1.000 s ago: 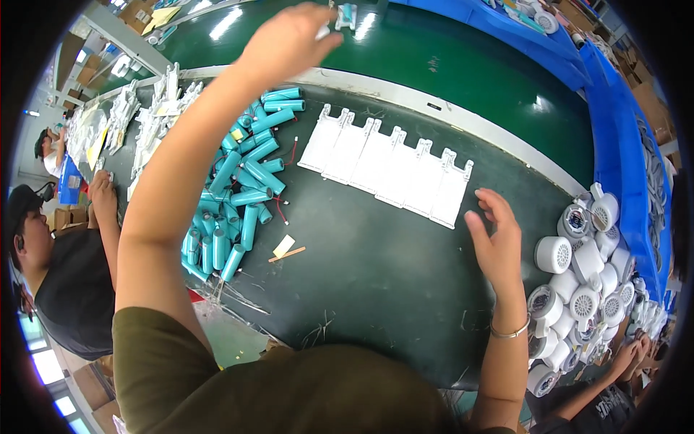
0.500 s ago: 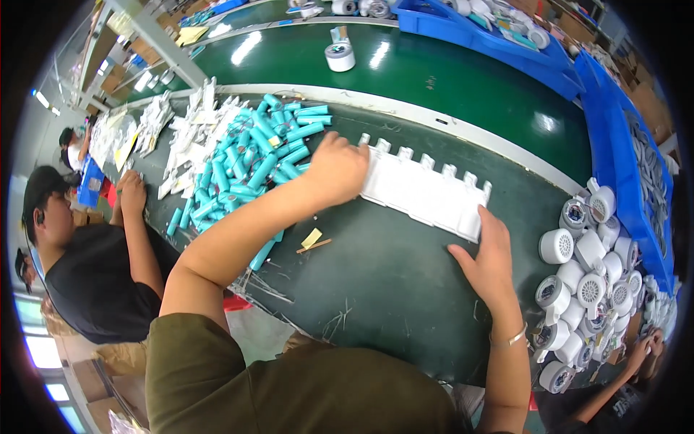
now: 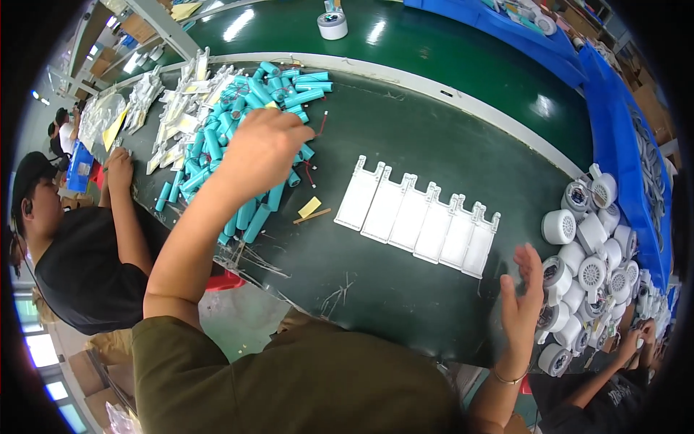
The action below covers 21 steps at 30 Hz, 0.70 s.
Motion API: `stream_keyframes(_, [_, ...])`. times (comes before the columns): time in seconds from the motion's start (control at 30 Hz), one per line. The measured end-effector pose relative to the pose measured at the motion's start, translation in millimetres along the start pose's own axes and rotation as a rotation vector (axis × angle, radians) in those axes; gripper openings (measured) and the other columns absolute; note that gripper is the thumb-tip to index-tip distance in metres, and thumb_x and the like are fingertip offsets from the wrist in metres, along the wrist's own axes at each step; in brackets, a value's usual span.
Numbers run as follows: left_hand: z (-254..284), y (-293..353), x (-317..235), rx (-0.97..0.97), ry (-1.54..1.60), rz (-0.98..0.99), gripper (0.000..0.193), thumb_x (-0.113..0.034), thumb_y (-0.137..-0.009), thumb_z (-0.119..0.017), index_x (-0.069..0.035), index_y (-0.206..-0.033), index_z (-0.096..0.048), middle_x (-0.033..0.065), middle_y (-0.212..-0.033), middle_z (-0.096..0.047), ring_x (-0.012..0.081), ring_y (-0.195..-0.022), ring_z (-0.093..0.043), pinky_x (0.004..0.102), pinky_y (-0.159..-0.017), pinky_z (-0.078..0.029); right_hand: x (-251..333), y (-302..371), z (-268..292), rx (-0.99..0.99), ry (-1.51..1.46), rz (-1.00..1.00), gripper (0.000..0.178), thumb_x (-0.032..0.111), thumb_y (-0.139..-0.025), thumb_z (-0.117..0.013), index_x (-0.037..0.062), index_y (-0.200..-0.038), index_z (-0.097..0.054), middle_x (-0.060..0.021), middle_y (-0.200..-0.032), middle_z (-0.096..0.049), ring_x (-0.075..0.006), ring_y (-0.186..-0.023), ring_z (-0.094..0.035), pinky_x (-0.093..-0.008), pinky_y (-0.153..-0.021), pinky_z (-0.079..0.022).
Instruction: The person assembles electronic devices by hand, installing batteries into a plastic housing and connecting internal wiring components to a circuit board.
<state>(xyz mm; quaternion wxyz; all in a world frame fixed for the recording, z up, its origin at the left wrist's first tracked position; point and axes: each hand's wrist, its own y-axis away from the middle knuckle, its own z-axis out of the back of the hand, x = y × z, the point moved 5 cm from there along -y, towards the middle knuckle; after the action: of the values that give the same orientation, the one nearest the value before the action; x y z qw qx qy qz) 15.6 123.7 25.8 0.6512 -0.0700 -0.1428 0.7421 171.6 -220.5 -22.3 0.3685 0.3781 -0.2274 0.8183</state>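
My left hand (image 3: 267, 148) is over the near right side of a heap of teal cylindrical battery cells (image 3: 210, 141) with thin red wires. Its fingers are curled, and what they hold, if anything, is hidden. In the middle of the bench, several flat white plastic panels (image 3: 421, 220) lie side by side in a slanting row, their notched, hooked ends facing away from me. My right hand (image 3: 524, 300) is raised to the right of the row, fingers apart and holding nothing, near a pile of round white fan-like housings (image 3: 591, 271).
White plastic pieces (image 3: 184, 108) are heaped behind the cells. A yellow slip (image 3: 309, 207) and a thin brown stick (image 3: 312, 216) lie on the dark bench. Beyond runs a green conveyor (image 3: 282, 32) carrying a white round unit (image 3: 332, 25). Blue bins (image 3: 614, 137) border the right; a co-worker (image 3: 87, 253) sits left.
Both hands have let go of the white panels, which now lie nearer me and fanned slightly apart. My left hand has moved left to the cells; my right has drawn back and opened.
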Motion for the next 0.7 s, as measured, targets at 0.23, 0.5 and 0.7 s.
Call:
stream_keyframes(0.23, [-7.0, -4.6, 0.3, 0.035, -0.118, 0.051, 0.01, -0.009, -0.069, -0.062, -0.009, -0.079, -0.061, 0.0029, -0.071, -0.057, 0.0225, -0.075, -0.057, 0.035, -0.071, -0.045, 21.8, 1.5, -10.0, 0.05, 0.183, 0.153, 0.033, 0.011, -0.08, -0.061, -0.0018, -0.109, -0.053, -0.0183, -0.111, -0.057, -0.0326, -0.105, -0.054, -0.037, -0.092, -0.04])
stream_keyframes(0.5, [-29.0, 29.6, 22.2, 0.309, -0.056, 0.005, 0.024, -0.01, -0.07, -0.065, -0.006, -0.093, -0.057, 0.0086, -0.083, -0.057, 0.0282, -0.081, -0.056, 0.0382, -0.074, -0.043, 24.0, 3.5, -13.7, 0.032, 0.123, 0.125, 0.024, 0.0, -0.074, -0.06, -0.0022, -0.098, -0.058, -0.018, -0.107, -0.059, -0.0327, -0.1, -0.055, -0.0366, -0.089, -0.042])
stream_keyframes(0.7, [12.4, 18.6, 34.7, -0.049, 0.302, 0.314, 0.028, -0.004, -0.076, -0.062, -0.003, -0.103, -0.055, 0.012, -0.089, -0.058, 0.0268, -0.084, -0.058, 0.0335, -0.076, -0.045, 36.5, -1.9, -14.2, 0.007, 0.111, 0.185, 0.023, 0.001, -0.074, -0.06, -0.0027, -0.097, -0.058, -0.0172, -0.105, -0.059, -0.0321, -0.096, -0.056, -0.0356, -0.085, -0.043])
